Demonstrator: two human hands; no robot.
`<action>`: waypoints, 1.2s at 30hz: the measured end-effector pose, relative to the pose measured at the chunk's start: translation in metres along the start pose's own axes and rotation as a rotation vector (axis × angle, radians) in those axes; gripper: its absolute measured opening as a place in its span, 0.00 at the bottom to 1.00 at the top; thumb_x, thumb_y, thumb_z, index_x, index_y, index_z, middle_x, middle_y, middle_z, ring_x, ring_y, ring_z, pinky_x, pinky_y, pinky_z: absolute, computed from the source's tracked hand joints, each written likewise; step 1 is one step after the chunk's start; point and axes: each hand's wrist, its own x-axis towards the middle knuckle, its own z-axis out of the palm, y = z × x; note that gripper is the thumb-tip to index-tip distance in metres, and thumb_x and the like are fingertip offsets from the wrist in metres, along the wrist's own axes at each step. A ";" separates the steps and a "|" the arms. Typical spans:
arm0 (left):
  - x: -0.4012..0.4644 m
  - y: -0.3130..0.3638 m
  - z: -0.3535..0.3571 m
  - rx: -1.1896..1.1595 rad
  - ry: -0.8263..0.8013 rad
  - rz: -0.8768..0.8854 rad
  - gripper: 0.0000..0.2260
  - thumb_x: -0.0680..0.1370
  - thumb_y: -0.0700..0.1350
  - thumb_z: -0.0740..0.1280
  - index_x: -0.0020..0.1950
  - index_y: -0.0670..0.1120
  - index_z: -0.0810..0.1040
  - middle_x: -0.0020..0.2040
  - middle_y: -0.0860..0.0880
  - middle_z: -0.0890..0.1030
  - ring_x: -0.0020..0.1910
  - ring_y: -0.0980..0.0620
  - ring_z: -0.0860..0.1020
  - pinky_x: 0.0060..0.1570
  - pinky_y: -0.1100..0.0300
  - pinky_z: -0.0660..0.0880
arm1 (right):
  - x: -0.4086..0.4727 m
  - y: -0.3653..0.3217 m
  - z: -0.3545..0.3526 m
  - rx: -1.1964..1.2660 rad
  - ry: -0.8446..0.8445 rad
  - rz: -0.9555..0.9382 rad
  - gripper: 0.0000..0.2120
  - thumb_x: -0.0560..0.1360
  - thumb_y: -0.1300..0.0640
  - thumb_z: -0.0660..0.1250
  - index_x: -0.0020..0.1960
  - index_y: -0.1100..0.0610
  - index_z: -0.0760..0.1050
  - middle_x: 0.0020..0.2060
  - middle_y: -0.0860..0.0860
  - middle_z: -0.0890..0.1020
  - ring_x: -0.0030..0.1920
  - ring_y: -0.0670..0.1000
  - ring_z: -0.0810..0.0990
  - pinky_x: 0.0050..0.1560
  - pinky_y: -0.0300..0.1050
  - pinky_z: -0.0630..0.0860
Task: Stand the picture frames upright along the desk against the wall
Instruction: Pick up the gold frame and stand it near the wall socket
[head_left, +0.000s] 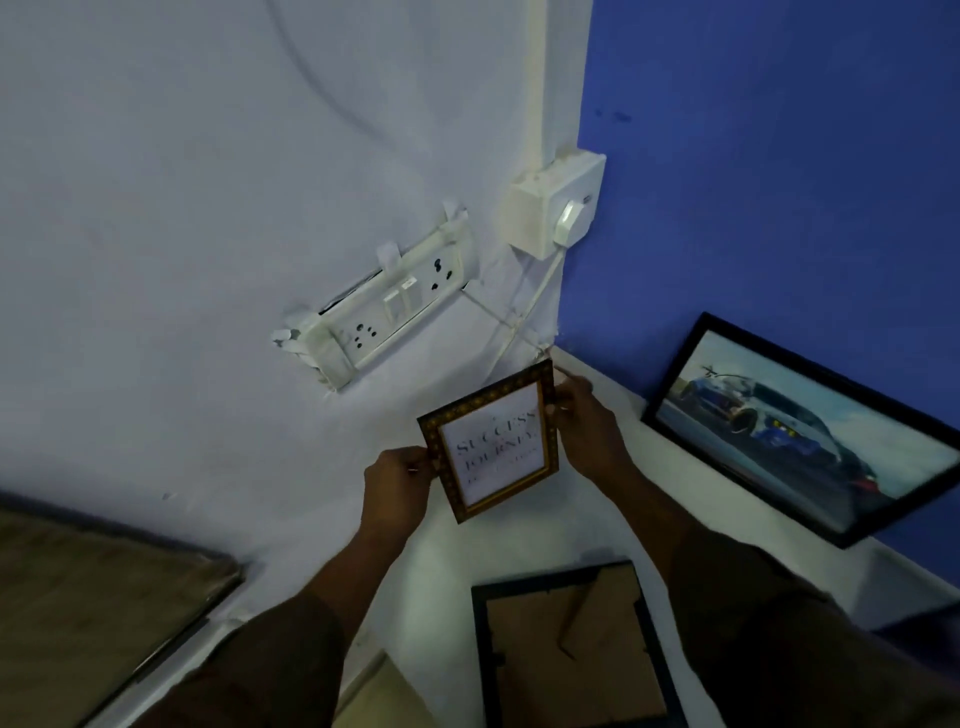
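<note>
Near the wall corner, I see the small patterned frame (491, 440) held above the worktop (613, 415), left hand (397, 486) and right hand (584, 423) gripping opposite edges. Car picture (800, 428) leans on blue wall (779, 156); another frame (569, 644) lies face-down.

Single head view, tilted, looking down close at desk corner (613, 525)

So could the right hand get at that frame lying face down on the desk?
Probably yes, but not yet: the right hand and left hand both grip the small frame. The face-down frame lies uncovered just below, so the way looks free.
</note>
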 end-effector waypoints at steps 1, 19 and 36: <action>0.009 -0.005 0.001 0.017 -0.006 -0.006 0.09 0.77 0.32 0.68 0.46 0.40 0.87 0.42 0.47 0.85 0.40 0.51 0.82 0.41 0.64 0.76 | 0.007 0.000 0.006 0.007 -0.012 0.028 0.13 0.82 0.53 0.62 0.64 0.57 0.73 0.58 0.52 0.81 0.58 0.54 0.80 0.55 0.46 0.74; 0.065 -0.032 0.026 0.044 0.067 -0.043 0.04 0.76 0.38 0.71 0.47 0.41 0.85 0.45 0.44 0.87 0.45 0.46 0.85 0.50 0.51 0.82 | 0.067 0.006 0.030 0.176 -0.056 0.023 0.21 0.79 0.50 0.64 0.70 0.56 0.73 0.59 0.52 0.82 0.59 0.52 0.81 0.61 0.59 0.80; 0.028 -0.038 0.040 -0.005 0.013 -0.188 0.12 0.78 0.46 0.72 0.58 0.42 0.84 0.52 0.45 0.85 0.52 0.46 0.82 0.52 0.56 0.79 | 0.019 0.060 0.012 0.070 0.028 0.152 0.22 0.80 0.57 0.68 0.73 0.56 0.70 0.66 0.56 0.78 0.62 0.53 0.77 0.62 0.41 0.71</action>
